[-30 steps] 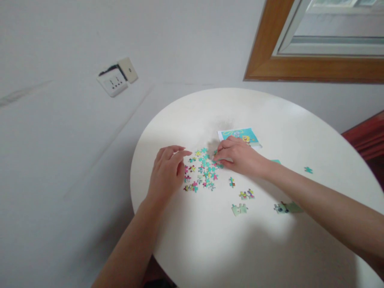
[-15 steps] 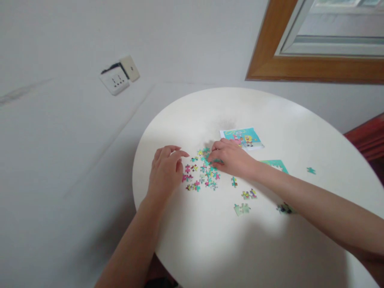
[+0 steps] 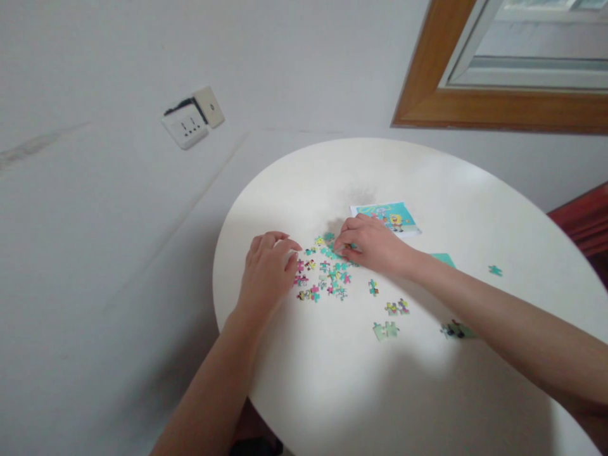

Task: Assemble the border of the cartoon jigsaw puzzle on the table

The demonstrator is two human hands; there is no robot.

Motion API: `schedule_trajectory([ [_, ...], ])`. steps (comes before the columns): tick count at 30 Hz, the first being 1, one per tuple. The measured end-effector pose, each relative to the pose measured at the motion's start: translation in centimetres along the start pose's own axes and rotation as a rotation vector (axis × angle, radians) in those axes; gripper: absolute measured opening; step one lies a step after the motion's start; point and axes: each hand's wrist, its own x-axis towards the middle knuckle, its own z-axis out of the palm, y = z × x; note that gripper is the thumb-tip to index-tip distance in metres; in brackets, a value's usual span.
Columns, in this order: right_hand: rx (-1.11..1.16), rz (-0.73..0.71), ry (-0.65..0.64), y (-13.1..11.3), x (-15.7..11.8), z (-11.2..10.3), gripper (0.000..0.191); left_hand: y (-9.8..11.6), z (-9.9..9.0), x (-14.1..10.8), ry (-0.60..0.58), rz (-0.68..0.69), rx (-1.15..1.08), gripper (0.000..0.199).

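Puzzle pcs (image 3: 341,266) are lying loosely clustered on the white surface (image 3: 304,380). L hand (image 3: 268,272) is resting beside their left edge — thumb and index standing slightly apart. R hand (image 3: 368,244) is leaning over their right side, fingers curling — can't tell if gripping any. Picture card (image 3: 403,220) is lying just beyond R hand.
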Motion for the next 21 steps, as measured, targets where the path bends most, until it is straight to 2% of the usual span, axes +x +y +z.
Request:
schedule_trajectory([
  [8,0.042,-0.101,-0.064,-1.9,1.4,1.2,0.031,-0.1,-0.2,0.0,0.014,-0.018,-0.019,0.039],
  [21,0.087,-0.117,-0.08,-0.7,0.5,0.0,0.026,-0.4,-0.3,0.2,0.012,-0.018,-0.044,0.04],
])
